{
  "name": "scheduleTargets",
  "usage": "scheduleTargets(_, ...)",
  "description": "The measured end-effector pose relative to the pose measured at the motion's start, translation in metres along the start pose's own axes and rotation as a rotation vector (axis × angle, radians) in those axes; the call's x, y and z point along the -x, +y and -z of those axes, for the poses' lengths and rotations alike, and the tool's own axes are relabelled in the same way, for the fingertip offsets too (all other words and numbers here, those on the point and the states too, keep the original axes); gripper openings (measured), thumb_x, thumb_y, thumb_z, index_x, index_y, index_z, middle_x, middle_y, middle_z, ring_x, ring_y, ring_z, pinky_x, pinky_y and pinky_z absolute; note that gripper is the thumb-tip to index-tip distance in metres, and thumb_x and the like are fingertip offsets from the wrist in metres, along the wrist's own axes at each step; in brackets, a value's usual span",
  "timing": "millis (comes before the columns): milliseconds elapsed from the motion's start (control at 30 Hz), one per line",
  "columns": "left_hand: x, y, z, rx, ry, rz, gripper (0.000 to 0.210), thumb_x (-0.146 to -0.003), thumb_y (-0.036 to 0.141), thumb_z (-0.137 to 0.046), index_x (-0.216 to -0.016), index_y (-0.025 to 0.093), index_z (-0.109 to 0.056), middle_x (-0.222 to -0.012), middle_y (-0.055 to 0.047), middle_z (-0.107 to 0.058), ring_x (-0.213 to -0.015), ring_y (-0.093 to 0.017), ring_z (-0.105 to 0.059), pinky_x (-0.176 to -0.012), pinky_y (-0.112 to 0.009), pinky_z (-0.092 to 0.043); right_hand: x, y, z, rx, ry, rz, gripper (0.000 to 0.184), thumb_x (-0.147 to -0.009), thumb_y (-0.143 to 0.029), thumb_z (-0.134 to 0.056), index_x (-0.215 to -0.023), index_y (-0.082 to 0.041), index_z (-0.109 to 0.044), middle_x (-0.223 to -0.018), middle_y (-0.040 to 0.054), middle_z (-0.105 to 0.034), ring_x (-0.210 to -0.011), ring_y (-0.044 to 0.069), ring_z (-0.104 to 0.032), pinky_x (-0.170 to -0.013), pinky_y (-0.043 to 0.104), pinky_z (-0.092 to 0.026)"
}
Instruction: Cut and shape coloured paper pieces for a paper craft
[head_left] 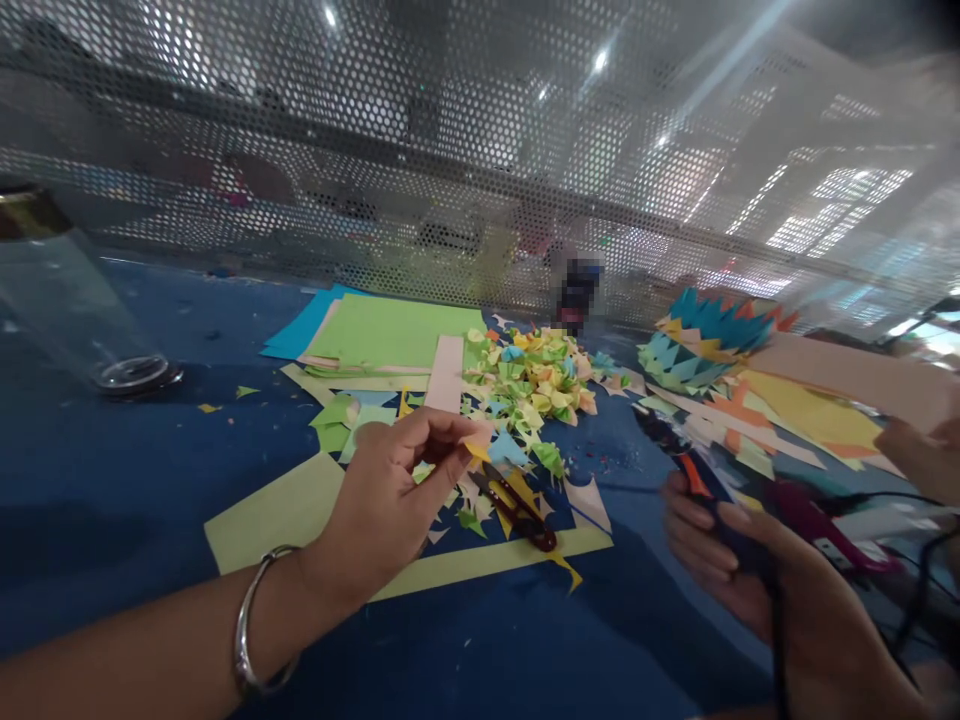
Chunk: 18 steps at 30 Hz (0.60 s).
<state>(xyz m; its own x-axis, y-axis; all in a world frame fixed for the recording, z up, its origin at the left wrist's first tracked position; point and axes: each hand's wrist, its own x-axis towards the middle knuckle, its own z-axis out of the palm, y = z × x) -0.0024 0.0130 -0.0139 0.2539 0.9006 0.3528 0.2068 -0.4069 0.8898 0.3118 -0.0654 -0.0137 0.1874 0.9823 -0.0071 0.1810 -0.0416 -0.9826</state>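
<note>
My left hand (409,485) is closed in a pinch on a small yellow paper piece (477,452), raised above the cuttings. A silver bangle circles that wrist. My right hand (739,560) wraps round a dark blue and orange hot glue gun (701,480), its nozzle tilted up and left and a black cord trailing from it. Thread snips (525,515) with dark handles lie just right of my left fingertips, on paper scraps and a pale green strip (480,566). Beyond them is a heap of small folded paper pieces (551,375) in yellow, green and blue.
Stacked green sheets (397,330) lie at the back. A clear jar (82,310) stands at far left. On the right are a spiky layered paper piece (701,340), orange and yellow papers, a purple tool (836,530) with cords, and another person's hand (919,450). Perforated metal panel (465,150) behind.
</note>
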Motion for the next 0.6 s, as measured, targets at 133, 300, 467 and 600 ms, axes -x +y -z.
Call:
scheduleTargets(133, 0.002, -0.002, -0.003, -0.022, -0.031, 0.024, 0.017, -0.094, 0.027, -0.061, -0.110, 0.026, -0.067, -0.101, -0.004, -0.076, -0.089, -0.018, -0.072, -0.077, -0.032, -0.058, 0.006, -0.004, -0.021, -0.227, -0.033, -0.151, 0.023, -0.079, -0.052, -0.054, -0.078, -0.030, -0.059, -0.068, 0.0005, -0.031, -0.045, 0.015, -0.019, -0.042, 0.038, -0.019)
scheduleTargets(300, 0.003, 0.001, -0.006, -0.030, -0.045, 0.018, 0.015, -0.093, 0.026, -0.063, -0.107, 0.026, -0.068, -0.104, -0.003, -0.076, -0.090, -0.017, -0.073, -0.076, -0.029, -0.059, 0.017, -0.015, -0.044, -0.175, -0.153, -0.181, 0.035, -0.076, -0.061, -0.061, -0.077, -0.026, -0.059, -0.054, -0.0011, -0.037, -0.041, 0.014, -0.025, -0.042, 0.032, -0.021)
scheduleTargets(467, 0.006, 0.008, -0.006, -0.068, -0.049, -0.027, 0.013, -0.092, 0.023, -0.062, -0.103, 0.027, -0.069, -0.097, 0.000, -0.076, -0.085, -0.014, -0.072, -0.074, -0.026, -0.059, 0.034, -0.011, -0.059, 0.006, -0.002, -0.218, 0.045, -0.074, -0.059, -0.073, -0.058, -0.022, -0.054, -0.053, 0.0016, -0.051, -0.047, 0.015, -0.047, -0.044, 0.027, -0.038)
scheduleTargets(600, 0.009, 0.009, -0.005, -0.111, -0.073, -0.071, 0.017, -0.092, 0.020, -0.061, -0.105, 0.028, -0.069, -0.097, 0.001, -0.076, -0.083, -0.013, -0.071, -0.077, -0.026, -0.057, 0.039, 0.000, -0.062, 0.223, 0.188, -0.032, 0.041, -0.071, -0.060, -0.077, -0.059, -0.023, -0.063, -0.067, 0.0066, -0.064, -0.064, 0.023, -0.062, -0.057, 0.032, -0.054)
